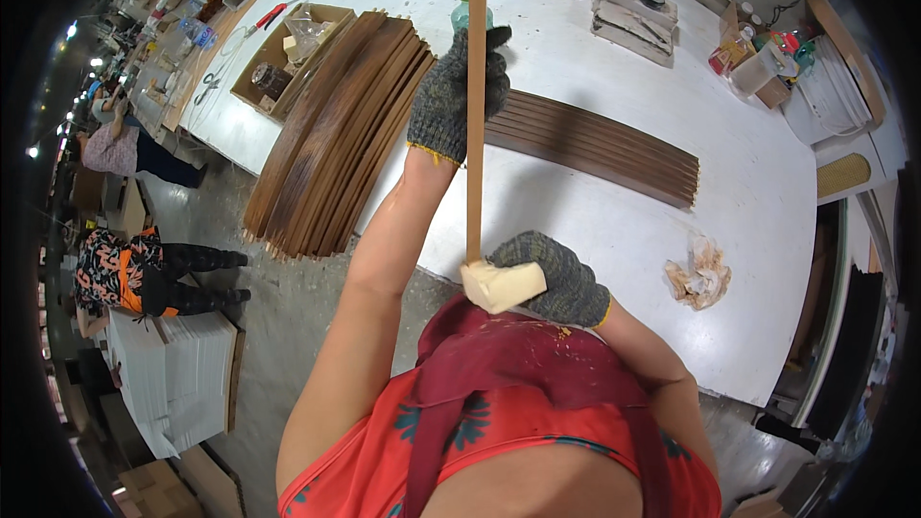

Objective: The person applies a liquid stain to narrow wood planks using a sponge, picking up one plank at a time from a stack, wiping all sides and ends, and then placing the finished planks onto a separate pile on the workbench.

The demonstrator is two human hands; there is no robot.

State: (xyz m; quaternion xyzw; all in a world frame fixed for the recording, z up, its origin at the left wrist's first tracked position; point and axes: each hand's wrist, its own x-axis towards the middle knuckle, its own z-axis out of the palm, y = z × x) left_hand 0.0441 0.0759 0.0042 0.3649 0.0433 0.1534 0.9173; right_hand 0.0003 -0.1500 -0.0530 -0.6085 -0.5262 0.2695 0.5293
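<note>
My left hand [436, 101], in a dark grey knitted glove with a yellow cuff, is closed around a long thin wooden strip [476, 182]. The strip stretches from my waist away over the table. At its near end my right hand [561, 278], gloved alike, grips a pale cream, sponge-like block [504, 288] that touches the strip. Left of my left hand lies a stack of dark brown wooden strips [331, 134], jutting over the table's near edge. Several more brown strips [595, 146] lie side by side to the right.
The white table [748, 230] carries a crumpled stained cloth [698, 273], an open box [288, 62], scissors [206, 86], a green-capped bottle [465, 11] and a wrapped block [633, 24]. On the floor to the left are two people [144, 273] and a stack of white sheets [173, 379].
</note>
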